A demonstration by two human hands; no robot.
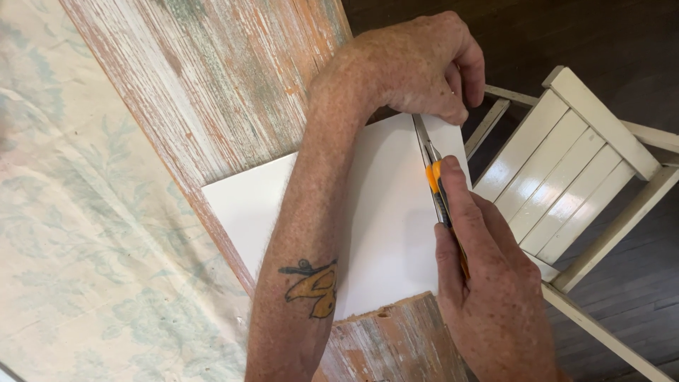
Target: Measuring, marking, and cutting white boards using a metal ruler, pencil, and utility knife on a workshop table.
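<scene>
A white sheet of board [385, 219] lies on a weathered, paint-worn wooden table [233, 78]. My left hand [417, 67] is curled at the sheet's far edge, pressing down the end of a narrow metal ruler [422, 138] that runs along the sheet's right side. My right hand [488, 283] grips an orange and black utility knife [438, 187], index finger laid along its back. The blade end sits against the ruler's edge on the sheet. My left forearm crosses over the sheet's middle and hides part of it.
A pale floral cloth [78, 233] covers the table's left part. To the right, beside the table edge, stands a cream wooden slatted chair [566, 163] on a dark wooden floor [615, 42].
</scene>
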